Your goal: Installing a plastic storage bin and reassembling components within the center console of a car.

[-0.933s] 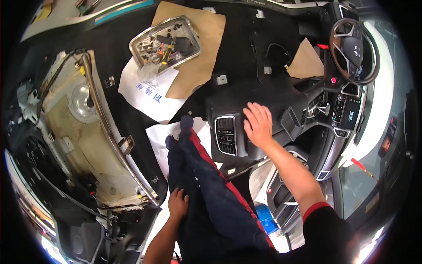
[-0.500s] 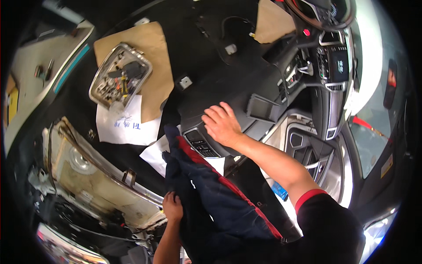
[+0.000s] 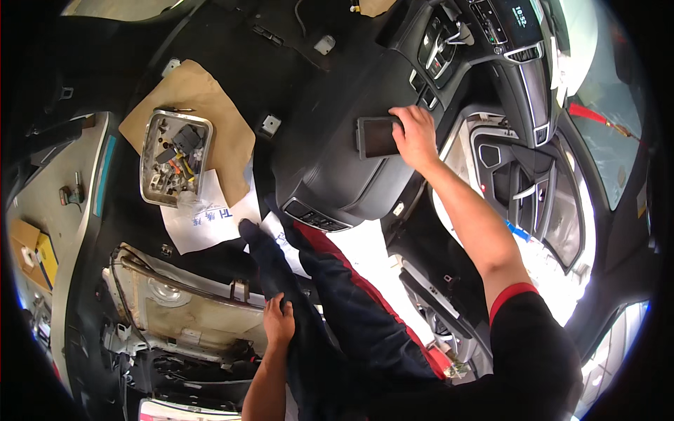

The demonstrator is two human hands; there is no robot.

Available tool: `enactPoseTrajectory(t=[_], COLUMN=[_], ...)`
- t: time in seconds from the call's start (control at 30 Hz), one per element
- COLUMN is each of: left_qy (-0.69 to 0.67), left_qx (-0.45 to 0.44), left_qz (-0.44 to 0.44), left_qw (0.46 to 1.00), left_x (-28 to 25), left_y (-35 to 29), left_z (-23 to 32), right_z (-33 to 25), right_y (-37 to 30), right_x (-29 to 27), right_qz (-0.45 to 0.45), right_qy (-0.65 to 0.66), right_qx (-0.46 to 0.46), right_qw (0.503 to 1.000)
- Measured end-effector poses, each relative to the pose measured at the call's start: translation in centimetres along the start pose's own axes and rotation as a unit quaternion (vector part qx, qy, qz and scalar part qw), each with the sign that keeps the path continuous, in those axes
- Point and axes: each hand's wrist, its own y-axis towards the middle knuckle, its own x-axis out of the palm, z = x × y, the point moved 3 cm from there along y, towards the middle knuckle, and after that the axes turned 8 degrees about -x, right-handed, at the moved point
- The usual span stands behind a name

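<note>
My right hand [image 3: 415,137] reaches over the black centre console [image 3: 340,158] of a car. Its thumb and fingers close round the right end of a shallow, dark grey rectangular tray [image 3: 361,138], which is above or on the console top; I cannot tell whether it touches. Part of the tray is behind my fingers. My left hand [image 3: 279,321] rests on my dark trouser leg [image 3: 270,263], fingers apart and slightly bent, with nothing in them.
Left of the console, a metal tray [image 3: 144,168] of small parts and tools sits on brown paper [image 3: 228,119]. White paper mats [image 3: 189,235] lie beside it. The gear lever [image 3: 460,35] is ahead; an open door [image 3: 519,186] stands right. A bare sill [image 3: 189,316] is near my left arm.
My right hand has gone from lying spread on the console to gripping the grey tray. The tray has shifted left over the console. My left hand stays on my leg; the whole view has turned.
</note>
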Motion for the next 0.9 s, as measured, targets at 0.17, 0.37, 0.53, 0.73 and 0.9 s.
enactPoseTrajectory(t=[0.17,0.37,0.53,0.73,0.9], left_qy=[-0.022,-0.032,-0.230,-0.407,-0.480], left_qx=[0.032,0.063,-0.010,-0.161,-0.131], left_qz=[-0.028,-0.036,-0.156,-0.237,-0.247], left_qw=[0.999,0.997,0.961,0.867,0.832], left_x=[-3.7,-6.4,-4.5,-2.6,-1.6], left_y=[1.0,1.3,-0.2,-2.0,-2.9], left_z=[1.2,4.1,7.0,6.8,9.9], right_z=[-0.2,-8.7,-19.8,-24.6,-22.8], right_y=[-0.6,-11.4,-23.8,-26.8,-26.4], right_x=[0.4,0.8,1.3,0.7,0.5], right_qz=[0.034,-0.028,-0.201,-0.133,-0.114], right_qy=[0.119,0.337,0.391,0.458,0.491], right_qx=[0.055,0.234,0.249,0.202,0.193], right_qw=[0.991,0.912,0.863,0.855,0.842])
